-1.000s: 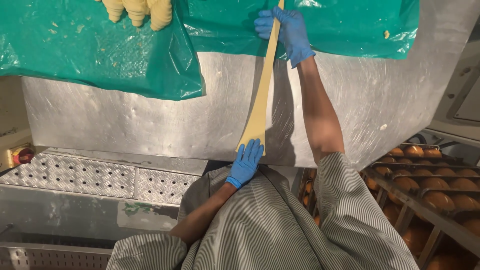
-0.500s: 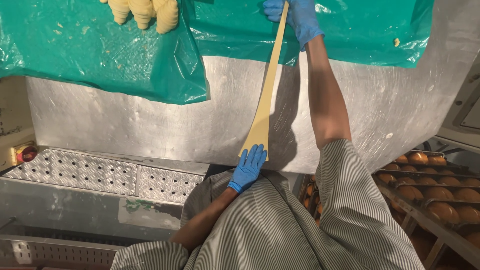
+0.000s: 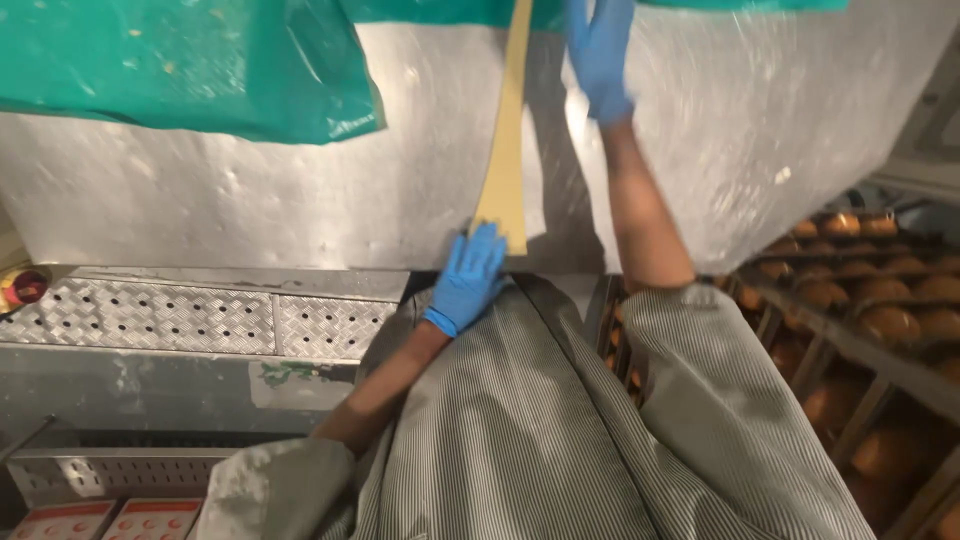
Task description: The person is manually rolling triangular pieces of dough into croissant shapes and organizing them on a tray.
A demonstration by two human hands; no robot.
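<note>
Though the strip's [image 3: 505, 150] top is cut off, left hand [image 3: 468, 275] pinches its bottom; right hand's [image 3: 600, 55] fingers lie pressed together beside it.

Left hand [image 3: 468, 277], blue-gloved, pinches the lower end of a long pale dough strip [image 3: 506, 150] against a dull metal surface [image 3: 250, 210]. Right hand [image 3: 601, 55], also gloved, lies flat just right of the strip's upper part, arm stretched out; whether it touches the strip cannot be told. Green plastic sheet [image 3: 190, 70] hangs up-left of the left hand. Perforated tread plate [image 3: 180, 322] left of it. Racks of browned rolls [image 3: 880, 300] right of the right forearm. Striped coat [image 3: 560, 440] below both hands.
</note>
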